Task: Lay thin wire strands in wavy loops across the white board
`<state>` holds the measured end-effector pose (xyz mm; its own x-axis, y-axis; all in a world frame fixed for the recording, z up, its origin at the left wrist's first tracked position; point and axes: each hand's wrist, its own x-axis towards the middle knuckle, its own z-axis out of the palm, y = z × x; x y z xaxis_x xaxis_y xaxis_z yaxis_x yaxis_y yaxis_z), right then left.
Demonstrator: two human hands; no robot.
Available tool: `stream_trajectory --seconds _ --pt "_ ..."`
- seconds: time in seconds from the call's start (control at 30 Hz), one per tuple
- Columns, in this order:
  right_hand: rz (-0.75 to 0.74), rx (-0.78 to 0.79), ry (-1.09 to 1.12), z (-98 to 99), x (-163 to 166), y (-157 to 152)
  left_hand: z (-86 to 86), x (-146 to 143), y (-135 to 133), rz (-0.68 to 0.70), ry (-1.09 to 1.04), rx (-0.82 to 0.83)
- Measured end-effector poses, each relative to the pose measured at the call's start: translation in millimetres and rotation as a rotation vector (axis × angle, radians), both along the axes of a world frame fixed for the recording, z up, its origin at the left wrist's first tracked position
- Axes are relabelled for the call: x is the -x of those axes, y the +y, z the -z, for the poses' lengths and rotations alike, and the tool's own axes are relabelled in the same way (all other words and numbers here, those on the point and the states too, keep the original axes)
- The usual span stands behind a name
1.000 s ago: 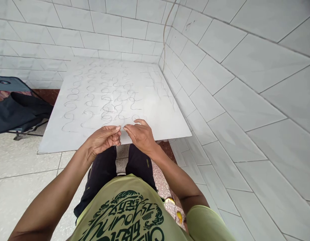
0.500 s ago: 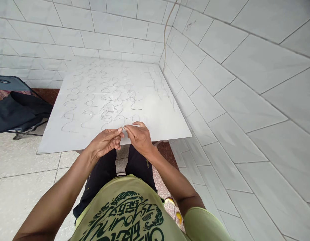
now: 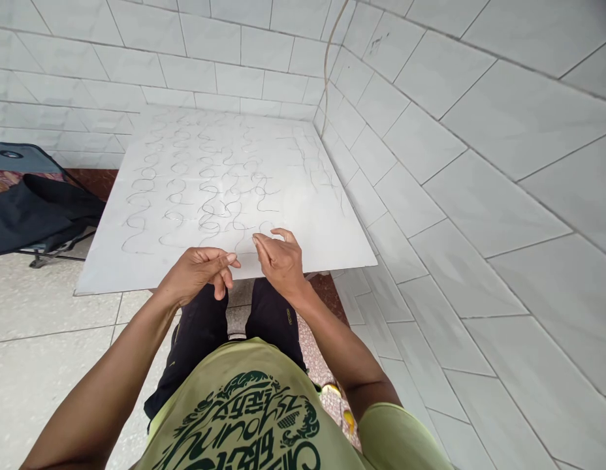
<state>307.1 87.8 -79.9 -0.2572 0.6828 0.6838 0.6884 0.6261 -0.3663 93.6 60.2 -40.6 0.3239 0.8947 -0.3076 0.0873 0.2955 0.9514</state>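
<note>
My left hand (image 3: 198, 273) and my right hand (image 3: 278, 258) are raised side by side over the near edge of a white board (image 3: 303, 215). Each hand has thumb and fingertips pinched together; a very thin wire seems to run between them, too fine to see clearly. Several bent S-shaped wire pieces (image 3: 205, 196) lie in rows on the board beyond my hands. A few straighter wire pieces (image 3: 315, 166) lie along its right side.
White tiled walls close the right side and the back. A thin cord (image 3: 327, 59) hangs down in the corner. A folding chair with dark cloth (image 3: 33, 209) stands at the left on the speckled floor. My legs are under the board's near edge.
My fingertips were touching at the board's edge. They have now drawn a little apart, the left hand shifting left and the right hand slightly up.
</note>
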Motion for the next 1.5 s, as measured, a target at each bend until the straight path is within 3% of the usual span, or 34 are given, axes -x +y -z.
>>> stream_trajectory --seconds 0.1,0.27,0.37,0.5,0.63,0.83,1.0,1.13,1.27,1.5 --pt "0.012 -0.013 -0.019 -0.2 1 1 -2.7 0 -1 0.032 0.103 -0.032" --pt "-0.065 -0.053 -0.103 0.2 -5 4 -27.2 5 3 0.072 0.518 -0.457" --pt "-0.107 -0.067 -0.145 2.7 -5 6 -36.8 2 8 0.104 0.650 -0.592" --pt "-0.132 -0.099 -0.179 5.4 -3 8 -33.2 -10 12 0.190 0.833 -0.758" --pt "-0.147 -0.144 -0.313 -3.3 -8 6 -27.7 -19 12 0.174 1.105 -0.894" --pt "-0.236 -0.238 -0.554 -25.2 -25 5 -26.4 -15 12 0.135 1.289 -0.893" --pt "-0.288 -0.161 -0.660 -20.1 -34 15 -24.1 -13 13 0.103 1.274 -0.890" --pt "-0.159 0.057 -0.658 -7.4 -31 9 -22.2 -16 13 0.066 1.262 -0.870" --pt "0.001 0.254 -0.507 -0.1 -14 -3 -18.3 -21 15 -0.017 1.198 -0.857" --pt "0.153 0.410 -0.437 0.7 7 -13 -18.2 -21 19 0.000 1.133 -0.826"
